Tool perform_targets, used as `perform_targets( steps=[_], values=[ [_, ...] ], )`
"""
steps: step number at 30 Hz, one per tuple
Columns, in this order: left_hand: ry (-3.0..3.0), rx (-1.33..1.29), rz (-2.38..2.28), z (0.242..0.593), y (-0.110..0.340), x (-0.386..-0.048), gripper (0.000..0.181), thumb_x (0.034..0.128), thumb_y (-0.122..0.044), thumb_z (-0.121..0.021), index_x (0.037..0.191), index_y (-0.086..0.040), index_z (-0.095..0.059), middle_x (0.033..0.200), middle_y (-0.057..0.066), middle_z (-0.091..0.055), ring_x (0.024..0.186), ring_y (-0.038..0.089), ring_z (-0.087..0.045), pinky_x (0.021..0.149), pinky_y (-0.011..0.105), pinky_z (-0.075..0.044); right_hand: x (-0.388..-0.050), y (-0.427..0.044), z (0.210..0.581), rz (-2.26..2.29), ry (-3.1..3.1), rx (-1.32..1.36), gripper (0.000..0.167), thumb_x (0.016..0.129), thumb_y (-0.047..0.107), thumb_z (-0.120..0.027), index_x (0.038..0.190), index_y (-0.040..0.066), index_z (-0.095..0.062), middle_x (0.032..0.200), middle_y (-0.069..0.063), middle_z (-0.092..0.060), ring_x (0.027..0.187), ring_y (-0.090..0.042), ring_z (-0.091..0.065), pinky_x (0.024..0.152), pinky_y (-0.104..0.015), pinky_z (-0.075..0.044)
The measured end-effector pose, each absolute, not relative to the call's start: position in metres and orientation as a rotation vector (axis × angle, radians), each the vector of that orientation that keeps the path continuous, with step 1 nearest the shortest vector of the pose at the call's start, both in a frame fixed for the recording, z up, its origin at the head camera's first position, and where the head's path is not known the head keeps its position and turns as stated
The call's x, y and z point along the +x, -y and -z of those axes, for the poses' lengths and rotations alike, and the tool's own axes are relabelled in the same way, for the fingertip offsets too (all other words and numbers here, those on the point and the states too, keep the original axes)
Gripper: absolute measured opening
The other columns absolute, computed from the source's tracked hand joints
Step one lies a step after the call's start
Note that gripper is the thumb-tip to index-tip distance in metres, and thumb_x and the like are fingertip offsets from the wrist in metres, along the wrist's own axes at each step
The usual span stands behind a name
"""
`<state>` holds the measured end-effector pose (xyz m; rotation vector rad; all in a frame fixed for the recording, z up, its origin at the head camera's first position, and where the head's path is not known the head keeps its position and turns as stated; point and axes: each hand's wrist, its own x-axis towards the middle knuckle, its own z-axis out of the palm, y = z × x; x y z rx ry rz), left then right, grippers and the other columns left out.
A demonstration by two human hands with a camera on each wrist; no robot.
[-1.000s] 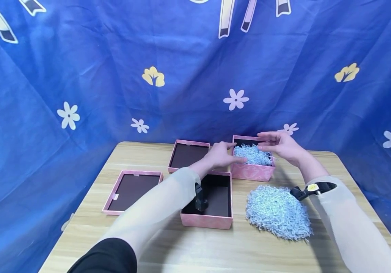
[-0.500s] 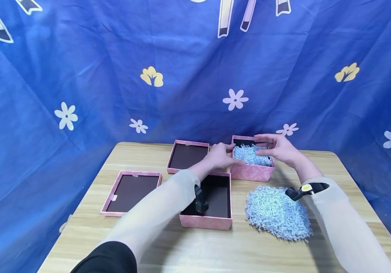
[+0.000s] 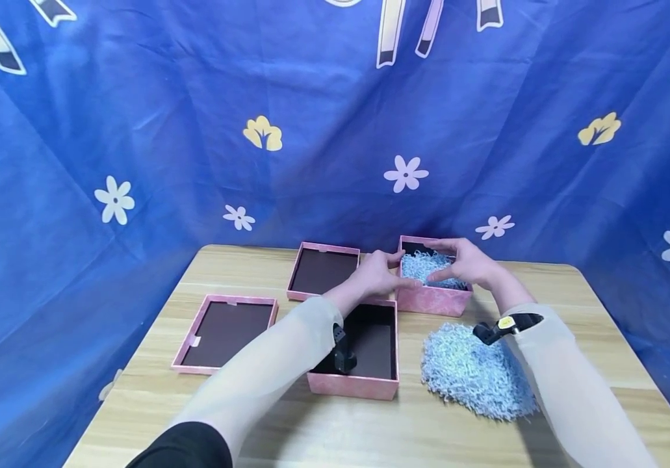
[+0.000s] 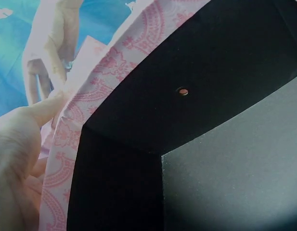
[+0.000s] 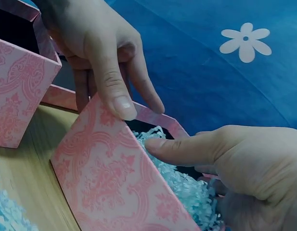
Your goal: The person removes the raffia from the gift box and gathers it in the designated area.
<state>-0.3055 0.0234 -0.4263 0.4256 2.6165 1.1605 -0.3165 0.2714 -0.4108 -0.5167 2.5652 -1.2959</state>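
At the back right of the table stands a pink patterned box (image 3: 433,301) with a dark inside, partly filled with light blue shredded paper (image 3: 419,263). My left hand (image 3: 377,274) grips its left side; in the right wrist view the left thumb (image 5: 123,107) lies on the front wall by the corner, with fingers behind. My right hand (image 3: 466,262) reaches into the box from the right. Its thumb (image 5: 162,147) lies straight over the shredded paper (image 5: 174,185), fingers apart from the thumb and partly hidden inside.
A second pink box (image 3: 353,388), with nothing seen inside, stands under my left forearm. Two shallow pink lids lie upturned, one at the back (image 3: 322,270) and one at the left (image 3: 228,333). A loose pile of blue shredded paper (image 3: 472,370) lies at the front right.
My right hand has moved left and lower over the box, its thumb now near the left hand. The left hand stays on the box's left side.
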Motion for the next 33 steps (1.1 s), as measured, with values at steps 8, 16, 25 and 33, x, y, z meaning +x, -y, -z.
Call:
perform_targets(
  steps=[8, 16, 25, 33],
  values=[
    [-2.671, 0.454, -1.148, 0.429, -0.025, -0.303, 0.092, 0.0802, -0.052, -0.092, 0.157, -0.02, -0.052, 0.118, 0.022, -0.072, 0.057, 0.014, -0.039, 0.055, 0.026, -0.038, -0.319, -0.26, 0.421, 1.211, -2.587, -0.525, 0.087, 0.077, 0.007, -0.096, 0.152, -0.002, -0.054, 0.155, -0.023, -0.051, 0.144, -0.044, -0.043, 0.119, -0.058, -0.035],
    [-2.661, 0.468, -1.199, 0.43, -0.024, -0.302, 0.094, 0.0778, -0.053, -0.093, 0.156, -0.02, -0.053, 0.116, 0.018, -0.073, 0.064, 0.013, -0.044, 0.063, 0.025, -0.042, -0.321, -0.248, 0.432, 1.076, -2.637, -0.448, 0.083, 0.077, -0.003, -0.086, 0.152, -0.003, -0.053, 0.151, -0.026, -0.053, 0.13, -0.039, -0.051, 0.11, -0.05, -0.044],
    [-2.661, 0.486, -1.265, 0.429, -0.022, -0.297, 0.094, 0.077, -0.051, -0.095, 0.155, -0.016, -0.055, 0.156, 0.014, -0.052, 0.108, 0.016, -0.059, 0.086, 0.027, -0.047, -0.323, -0.243, 0.435, 1.035, -2.629, -0.381, 0.087, 0.067, -0.016, -0.071, 0.151, -0.006, -0.052, 0.144, -0.027, -0.057, 0.107, -0.033, -0.054, 0.069, -0.028, -0.046],
    [-2.662, 0.466, -1.265, 0.429, -0.02, -0.3, 0.094, 0.0769, -0.05, -0.095, 0.155, -0.018, -0.055, 0.154, 0.01, -0.055, 0.127, 0.015, -0.059, 0.099, 0.026, -0.049, -0.328, -0.242, 0.434, 0.991, -2.63, -0.425, 0.07, 0.068, -0.018, -0.065, 0.136, -0.006, -0.067, 0.128, -0.02, -0.067, 0.092, -0.026, -0.057, 0.063, -0.027, -0.044]
  ],
)
